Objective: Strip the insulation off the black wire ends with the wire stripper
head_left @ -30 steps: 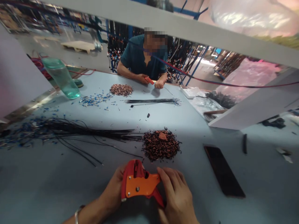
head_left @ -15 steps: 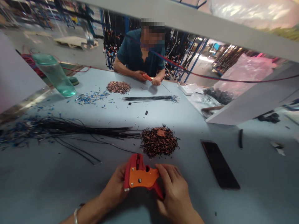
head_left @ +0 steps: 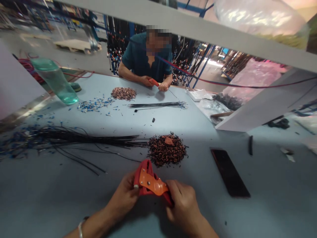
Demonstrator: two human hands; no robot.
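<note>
Right grip (head_left: 182, 198) wrapped round the red-and-orange tool (head_left: 154, 185), left grip (head_left: 126, 188) right against it, can't tell its hold, clippings (head_left: 167, 152) heaped just beyond both grips.

Open lane between right fingers (head_left: 174, 191) and phone (head_left: 230, 173), cuttings (head_left: 168, 153) ahead

We cannot see the fingertips of the left hand (head_left: 123, 195), hidden behind the red-and-orange tool (head_left: 151, 185), nor the handle ends inside the right hand (head_left: 184, 201), and both forearms (head_left: 95, 222) are cut off at the near edge. On the left, the blue-tipped wire ends (head_left: 18, 142) blur together and run out of view. On the far side, the thin wire (head_left: 172, 93) by the co-worker's hand (head_left: 163, 87) is too small for us to follow.
</note>
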